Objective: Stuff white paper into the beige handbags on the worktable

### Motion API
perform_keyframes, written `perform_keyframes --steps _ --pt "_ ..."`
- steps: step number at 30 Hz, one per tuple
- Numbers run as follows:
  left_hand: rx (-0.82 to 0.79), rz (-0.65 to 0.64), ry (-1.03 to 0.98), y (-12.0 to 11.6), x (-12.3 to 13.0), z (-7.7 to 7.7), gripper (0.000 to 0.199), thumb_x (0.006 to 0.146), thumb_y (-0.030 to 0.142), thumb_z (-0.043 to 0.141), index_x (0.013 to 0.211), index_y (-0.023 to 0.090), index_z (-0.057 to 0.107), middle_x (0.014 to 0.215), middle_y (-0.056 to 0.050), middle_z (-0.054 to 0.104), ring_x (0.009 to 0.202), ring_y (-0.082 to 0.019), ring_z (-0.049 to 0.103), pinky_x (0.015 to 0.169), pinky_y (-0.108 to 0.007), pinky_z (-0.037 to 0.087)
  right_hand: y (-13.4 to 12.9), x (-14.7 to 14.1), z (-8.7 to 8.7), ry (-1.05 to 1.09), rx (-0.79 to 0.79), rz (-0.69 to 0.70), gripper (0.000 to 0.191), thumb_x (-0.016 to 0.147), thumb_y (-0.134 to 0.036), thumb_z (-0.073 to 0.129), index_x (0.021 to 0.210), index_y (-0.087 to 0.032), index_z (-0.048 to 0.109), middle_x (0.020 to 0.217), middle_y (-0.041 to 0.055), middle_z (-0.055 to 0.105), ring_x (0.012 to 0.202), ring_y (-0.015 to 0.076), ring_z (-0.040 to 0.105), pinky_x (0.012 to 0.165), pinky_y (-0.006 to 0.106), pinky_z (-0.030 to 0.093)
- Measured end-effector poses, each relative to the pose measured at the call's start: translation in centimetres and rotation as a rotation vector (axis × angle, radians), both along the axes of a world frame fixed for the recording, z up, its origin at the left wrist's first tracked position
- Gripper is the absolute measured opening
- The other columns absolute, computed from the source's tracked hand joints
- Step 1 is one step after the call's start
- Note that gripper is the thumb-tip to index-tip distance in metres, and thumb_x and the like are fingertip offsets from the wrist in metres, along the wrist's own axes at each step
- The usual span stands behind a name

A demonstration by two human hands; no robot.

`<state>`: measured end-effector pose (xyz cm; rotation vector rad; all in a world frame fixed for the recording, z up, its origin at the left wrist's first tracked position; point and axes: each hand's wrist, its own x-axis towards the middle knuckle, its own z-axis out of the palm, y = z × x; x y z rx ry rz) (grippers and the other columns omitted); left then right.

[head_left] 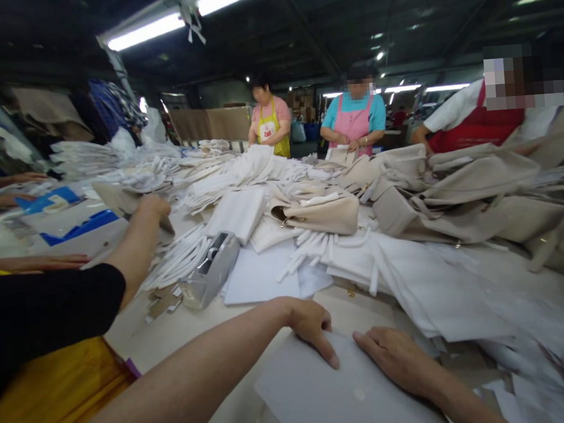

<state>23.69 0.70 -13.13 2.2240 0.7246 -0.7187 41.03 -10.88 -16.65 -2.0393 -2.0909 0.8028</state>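
Observation:
A pale white sheet (319, 396), perhaps thin foam or board, lies at the front of the table before me. My left hand (315, 328) grips its far edge, thumb pressed on top and the other fingers curled. On the right edge sits my right hand (398, 358), thumb pointing toward the left hand and fingers bent along the border, partly hidden. Just beyond both hands is a flat beige bag piece (365, 302) with a small gold clasp (350, 293). White foam sheets (427, 291) lie to the right of it.
A grey tape dispenser (211, 268) stands left of centre beside white padding rods (179, 260). Beige handbags (318, 214) pile up at centre and right. A co-worker's arm (139, 247) reaches in from the left, holding a beige piece. Several people work across the table.

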Motion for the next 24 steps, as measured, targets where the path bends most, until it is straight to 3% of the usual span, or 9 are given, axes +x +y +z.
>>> perform_keyframes --steps 7,13,16,21,24 --pt "-0.098 0.125 -0.103 0.5 -1.2 -0.2 0.078 0.043 0.069 0.070 0.105 0.024 0.055 0.110 -0.004 0.059 0.100 -0.025 0.055 0.083 -0.035 0.045 -0.4 1.0 0.4 0.139 -0.009 0.014 0.053 0.093 -0.045 0.018 0.062 -0.019 0.053 0.070 0.0059 0.065 0.069 0.0186 0.058 0.066 0.028 0.041" --pt "-0.305 0.236 -0.127 1.2 -3.0 -1.8 0.059 0.054 0.063 0.067 0.093 0.019 0.061 0.092 -0.003 0.064 0.090 -0.023 0.061 0.072 -0.029 0.048 -0.7 1.6 0.2 0.198 -0.028 0.018 0.057 0.092 -0.049 0.014 0.059 -0.020 0.050 0.068 0.0063 0.064 0.067 0.0191 0.059 0.066 0.028 0.042" --pt "-0.361 0.300 -0.197 1.1 -3.7 -2.5 0.059 0.056 0.056 0.069 0.101 0.019 0.058 0.099 -0.003 0.064 0.092 -0.021 0.061 0.072 -0.027 0.049 -0.7 1.8 0.0 0.202 -0.052 -0.016 0.057 0.092 -0.050 0.014 0.059 -0.020 0.049 0.068 0.0069 0.064 0.067 0.0197 0.060 0.066 0.028 0.043" --pt "-0.277 0.395 -0.296 -0.2 -4.3 -2.6 0.074 0.064 0.061 0.062 0.124 0.021 0.045 0.125 -0.008 0.052 0.112 -0.024 0.052 0.091 -0.034 0.044 -0.7 2.3 -0.2 0.209 -0.072 -0.077 0.054 0.091 -0.050 0.016 0.058 -0.021 0.047 0.070 0.0076 0.065 0.070 0.0220 0.060 0.064 0.029 0.042" --pt "-0.144 0.396 -0.287 -1.3 -4.3 -2.2 0.097 0.054 0.065 0.068 0.133 0.019 0.036 0.133 -0.014 0.045 0.120 -0.028 0.044 0.102 -0.040 0.033 -0.6 2.4 -0.4 0.215 -0.042 -0.090 0.053 0.091 -0.049 0.016 0.056 -0.021 0.044 0.068 0.0061 0.064 0.071 0.0221 0.059 0.067 0.029 0.042"
